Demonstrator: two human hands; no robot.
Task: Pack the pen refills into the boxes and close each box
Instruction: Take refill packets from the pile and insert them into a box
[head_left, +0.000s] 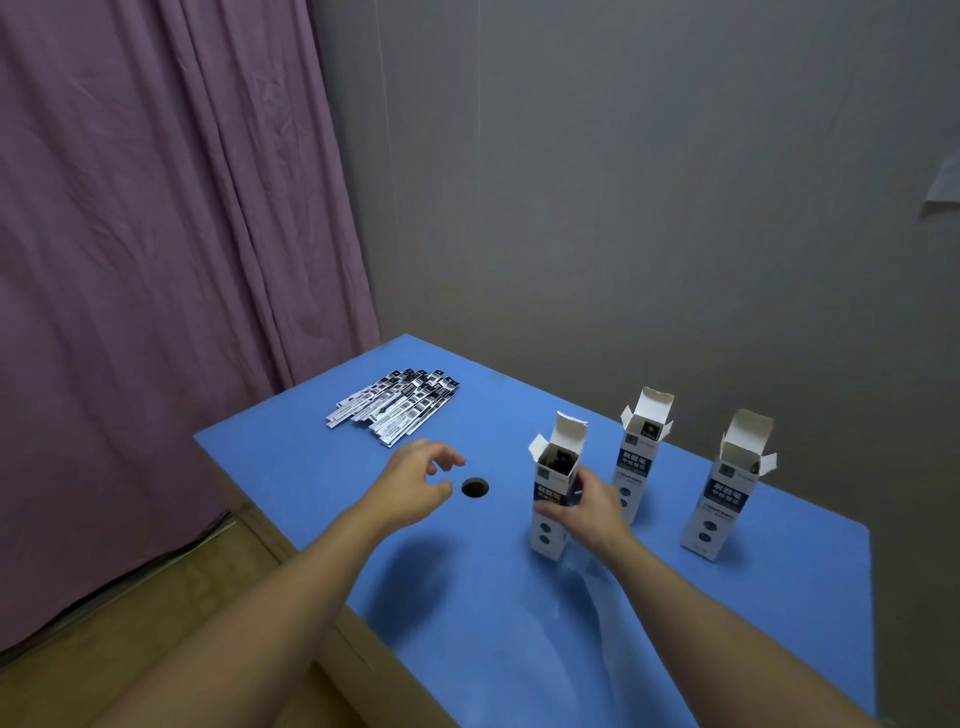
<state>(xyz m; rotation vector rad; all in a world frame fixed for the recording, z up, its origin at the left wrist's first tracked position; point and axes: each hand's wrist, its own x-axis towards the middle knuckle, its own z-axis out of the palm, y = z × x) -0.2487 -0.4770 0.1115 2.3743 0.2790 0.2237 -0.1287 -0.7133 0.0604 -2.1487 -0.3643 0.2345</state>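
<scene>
The table (467, 597) is bright blue, with a round black hole (475, 488) in it. The three boxes (555, 499) (640, 457) (724, 493) on the right are white with dark navy label bands and pale lettering. The pile of pen refills (397, 405) at the far left is black-and-white striped. The curtain (156, 234) is dusty purple, the wall (649, 182) grey, the floor (171, 613) tan.

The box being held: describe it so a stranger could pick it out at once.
On the blue table, three tall white-and-dark boxes stand upright with top flaps open. Take the nearest, leftmost box, just right of the round hole. It alone is gripped by the right hand; the other two stand untouched.
</scene>
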